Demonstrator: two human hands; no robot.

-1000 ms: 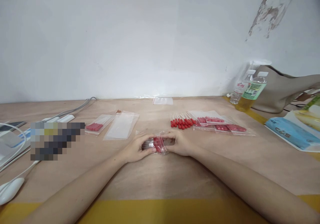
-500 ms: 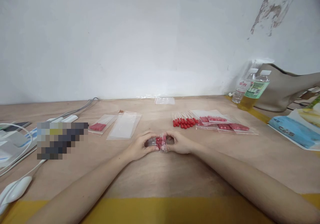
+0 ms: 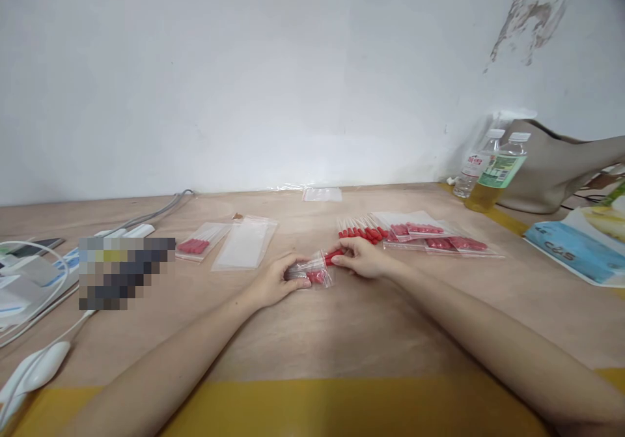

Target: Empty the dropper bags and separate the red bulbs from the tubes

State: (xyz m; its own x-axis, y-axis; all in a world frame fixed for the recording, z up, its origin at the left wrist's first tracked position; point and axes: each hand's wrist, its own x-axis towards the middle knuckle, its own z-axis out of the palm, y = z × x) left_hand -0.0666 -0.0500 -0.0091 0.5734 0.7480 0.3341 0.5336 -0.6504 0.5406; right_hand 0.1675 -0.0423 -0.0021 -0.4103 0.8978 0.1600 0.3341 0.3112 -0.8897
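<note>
My left hand [image 3: 276, 282] is closed on a small clear zip bag [image 3: 312, 273] of red-tipped swabs, holding it against the wooden table [image 3: 312, 333]. My right hand [image 3: 364, 259] pinches a red-tipped swab [image 3: 334, 254] at the bag's right end. Just beyond my right hand lies a loose pile of red-tipped swabs [image 3: 359, 230], and to its right several filled bags [image 3: 434, 235].
An empty clear bag [image 3: 245, 243] and a filled bag [image 3: 200, 241] lie left of centre. Cables and white devices [image 3: 34, 274] crowd the left edge. Two bottles [image 3: 493, 170], a beige bag [image 3: 556, 163] and printed packets [image 3: 571, 248] stand at the right.
My right hand has come off the bag's end and moved right and a little farther away, now pinching a swab. My left hand has stayed on the bag.
</note>
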